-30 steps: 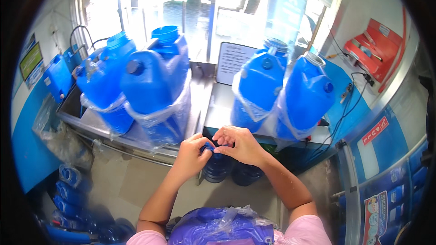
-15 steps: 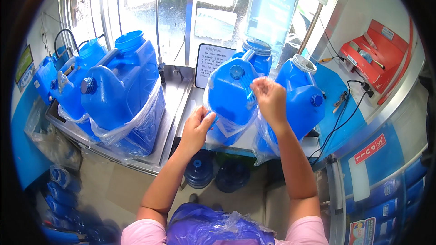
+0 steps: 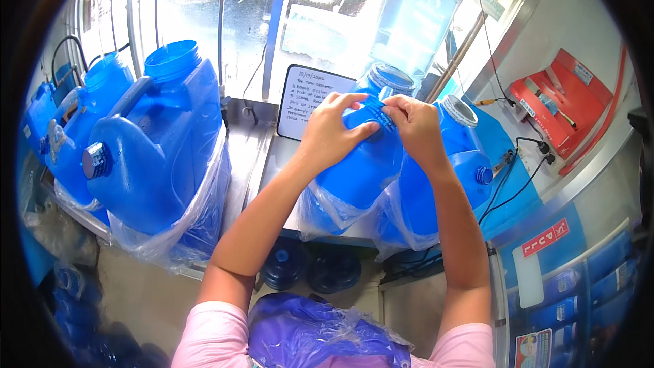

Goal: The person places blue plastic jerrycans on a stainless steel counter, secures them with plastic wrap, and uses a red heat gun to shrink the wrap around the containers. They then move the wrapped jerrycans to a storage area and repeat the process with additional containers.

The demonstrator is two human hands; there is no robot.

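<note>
- The fingers of your left hand [image 3: 327, 133] curve over a small blue ribbed piece [image 3: 381, 116], grasping it between thumb and fingertips.
- The fingers of your right hand [image 3: 419, 133] pinch the same piece at its right end.
- That piece sits between your two hands, in front of the upper part of the middle blue jug [image 3: 357, 174]; whether it touches the jug, you cannot tell.
- Clear plastic wrap [image 3: 323, 211] bunches around the jug's lower part.
- Just to its right, another blue jug [image 3: 436, 197] stands on the same white desk [image 3: 281, 163].
- Behind the desk's jugs, a whiteboard [image 3: 300, 105] leans near the window.
- Well to your left stands a large blue jug [image 3: 146, 170] with a ribbed cap [image 3: 97, 161].
</note>
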